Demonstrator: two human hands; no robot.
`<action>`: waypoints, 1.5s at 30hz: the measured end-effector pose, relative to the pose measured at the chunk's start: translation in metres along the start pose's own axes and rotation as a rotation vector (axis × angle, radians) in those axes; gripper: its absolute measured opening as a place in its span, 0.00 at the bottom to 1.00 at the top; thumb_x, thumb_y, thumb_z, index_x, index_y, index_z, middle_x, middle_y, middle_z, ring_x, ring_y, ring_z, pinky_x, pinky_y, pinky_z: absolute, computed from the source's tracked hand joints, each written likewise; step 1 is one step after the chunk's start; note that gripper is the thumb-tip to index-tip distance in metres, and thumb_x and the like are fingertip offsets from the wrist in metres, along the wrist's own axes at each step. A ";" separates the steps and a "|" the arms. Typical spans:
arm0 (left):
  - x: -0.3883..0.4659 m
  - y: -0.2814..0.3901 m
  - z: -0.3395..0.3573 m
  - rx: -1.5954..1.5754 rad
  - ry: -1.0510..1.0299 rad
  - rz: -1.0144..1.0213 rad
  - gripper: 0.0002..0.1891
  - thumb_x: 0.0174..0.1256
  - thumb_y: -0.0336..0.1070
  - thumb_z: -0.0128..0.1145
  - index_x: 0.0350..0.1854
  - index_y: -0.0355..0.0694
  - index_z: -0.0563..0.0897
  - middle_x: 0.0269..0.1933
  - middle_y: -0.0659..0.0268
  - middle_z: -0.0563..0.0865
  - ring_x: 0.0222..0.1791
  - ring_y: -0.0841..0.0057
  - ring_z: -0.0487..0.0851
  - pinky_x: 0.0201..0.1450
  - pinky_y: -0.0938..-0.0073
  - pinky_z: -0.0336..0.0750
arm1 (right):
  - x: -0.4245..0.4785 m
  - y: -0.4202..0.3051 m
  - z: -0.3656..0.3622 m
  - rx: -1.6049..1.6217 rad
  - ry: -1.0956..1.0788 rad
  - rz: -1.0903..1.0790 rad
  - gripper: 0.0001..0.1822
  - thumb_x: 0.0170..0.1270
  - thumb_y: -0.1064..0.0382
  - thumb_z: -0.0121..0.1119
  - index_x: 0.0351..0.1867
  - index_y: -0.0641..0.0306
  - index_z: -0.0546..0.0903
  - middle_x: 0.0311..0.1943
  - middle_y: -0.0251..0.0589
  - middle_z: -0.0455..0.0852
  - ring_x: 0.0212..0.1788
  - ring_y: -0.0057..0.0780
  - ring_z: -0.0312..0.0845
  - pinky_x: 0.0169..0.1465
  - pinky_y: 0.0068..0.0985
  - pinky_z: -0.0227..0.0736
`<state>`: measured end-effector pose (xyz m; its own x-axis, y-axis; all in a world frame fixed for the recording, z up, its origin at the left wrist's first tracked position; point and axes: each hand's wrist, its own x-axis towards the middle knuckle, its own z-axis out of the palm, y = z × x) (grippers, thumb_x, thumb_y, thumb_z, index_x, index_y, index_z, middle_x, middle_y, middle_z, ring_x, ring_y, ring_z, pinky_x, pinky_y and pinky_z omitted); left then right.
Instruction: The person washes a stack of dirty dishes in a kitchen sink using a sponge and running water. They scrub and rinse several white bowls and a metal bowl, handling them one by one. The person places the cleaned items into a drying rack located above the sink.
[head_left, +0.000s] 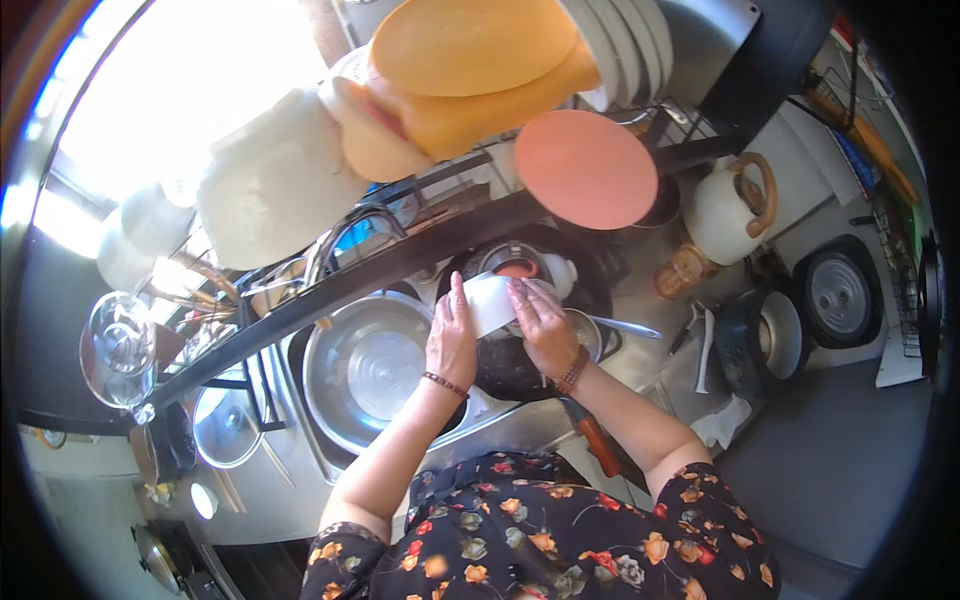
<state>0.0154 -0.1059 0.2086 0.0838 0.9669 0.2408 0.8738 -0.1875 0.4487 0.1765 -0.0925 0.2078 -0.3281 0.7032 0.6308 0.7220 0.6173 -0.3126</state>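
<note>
Between my two hands is a smooth white dish (489, 301), whose full shape is partly hidden by the fingers. My left hand (451, 337) supports its left side with the fingers held straight. Across its right side lie the fingers of my right hand (541, 322). Both hands are over the right sink bowl, where a dark pan (506, 367) and a metal pot (491, 260) with a pink item inside sit. A metal utensil handle (630, 327) sticks out to the right. A large metal basin (375, 360) fills the left sink bowl.
A black dish rack bar (345, 281) crosses above the sink, carrying a yellow basin (480, 67) and a pink plate (586, 169). On the right counter stand a white kettle (724, 210) and a dark pot (765, 337). A glass lid (229, 420) leans at left.
</note>
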 end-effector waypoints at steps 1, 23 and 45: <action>0.001 -0.005 0.003 -0.021 0.096 0.041 0.32 0.58 0.21 0.42 0.68 0.38 0.51 0.52 0.43 0.70 0.48 0.50 0.75 0.49 0.62 0.73 | -0.001 -0.001 0.000 0.004 0.000 -0.002 0.26 0.48 0.80 0.48 0.53 0.73 0.72 0.46 0.55 0.78 0.50 0.46 0.75 0.55 0.35 0.70; -0.150 -0.298 0.070 -1.093 0.241 -1.634 0.26 0.54 0.16 0.40 0.59 0.34 0.61 0.55 0.46 0.69 0.45 0.49 0.77 0.36 0.49 0.83 | -0.116 0.062 0.006 0.419 0.054 1.158 0.20 0.41 0.67 0.67 0.40 0.66 0.78 0.32 0.41 0.84 0.35 0.27 0.80 0.42 0.24 0.74; -0.014 -0.001 0.178 -0.221 -0.869 -0.372 0.24 0.55 0.52 0.54 0.39 0.32 0.82 0.37 0.45 0.83 0.39 0.55 0.83 0.43 0.61 0.76 | -0.156 0.045 0.006 0.569 0.107 1.254 0.22 0.42 0.66 0.67 0.42 0.66 0.78 0.34 0.43 0.83 0.37 0.28 0.80 0.43 0.24 0.74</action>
<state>0.0987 -0.0881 0.0518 0.2224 0.7444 -0.6297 0.8138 0.2139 0.5403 0.2560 -0.1724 0.0910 0.4170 0.8759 -0.2427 0.1427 -0.3268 -0.9342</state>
